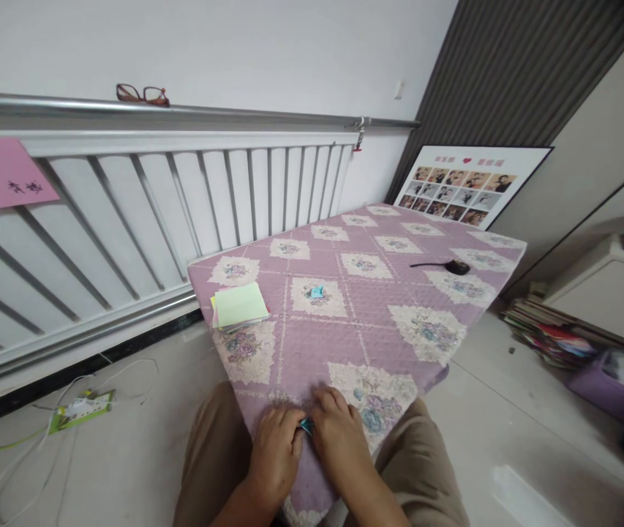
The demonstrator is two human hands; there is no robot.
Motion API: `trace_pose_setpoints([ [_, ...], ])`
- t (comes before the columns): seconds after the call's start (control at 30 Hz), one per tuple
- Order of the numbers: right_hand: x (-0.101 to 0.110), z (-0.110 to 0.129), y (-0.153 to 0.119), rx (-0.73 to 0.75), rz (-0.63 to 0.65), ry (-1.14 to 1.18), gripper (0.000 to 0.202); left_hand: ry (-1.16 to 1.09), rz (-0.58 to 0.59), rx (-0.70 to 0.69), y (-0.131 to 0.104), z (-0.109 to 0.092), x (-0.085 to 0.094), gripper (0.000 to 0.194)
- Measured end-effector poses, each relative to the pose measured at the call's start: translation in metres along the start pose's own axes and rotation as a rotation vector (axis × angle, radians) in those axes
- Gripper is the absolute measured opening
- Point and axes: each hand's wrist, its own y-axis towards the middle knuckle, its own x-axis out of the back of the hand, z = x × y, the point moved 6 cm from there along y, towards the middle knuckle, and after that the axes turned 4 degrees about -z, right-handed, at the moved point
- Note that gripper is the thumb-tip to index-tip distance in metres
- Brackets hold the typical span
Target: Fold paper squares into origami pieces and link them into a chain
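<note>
Both of my hands meet at the near corner of the cloth-covered table (312, 351). A small folded piece of blue paper (306, 425) sits between them, mostly covered by fingers. My left hand (279, 450) pinches its left side with thumb and forefinger. On the other side, my right hand (339, 435) has its fingers curled round the paper's right edge. Farther up the table lies a small folded light-blue paper piece (317, 292). To its left rests a stack of coloured paper squares (241, 305), pale green on top.
A black round object (457, 267) with a thin strip lies on the table's right part. A photo board (457, 187) leans at the back. The radiator (207, 190) runs along the left. A power strip (82, 411) with cables lies on the floor.
</note>
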Motion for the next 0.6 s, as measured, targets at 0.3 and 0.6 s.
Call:
trace_pose_setpoints([
  [0.3, 0.005, -0.003, -0.003, 0.016, -0.009, 0.009, 0.029, 0.022, -0.042, -0.014, 0.0, -0.001, 0.001, 0.034],
  [0.6, 0.024, -0.022, -0.018, 0.001, -0.126, 0.109, 0.019, 0.006, -0.05, -0.01, 0.0, -0.001, -0.001, 0.035],
])
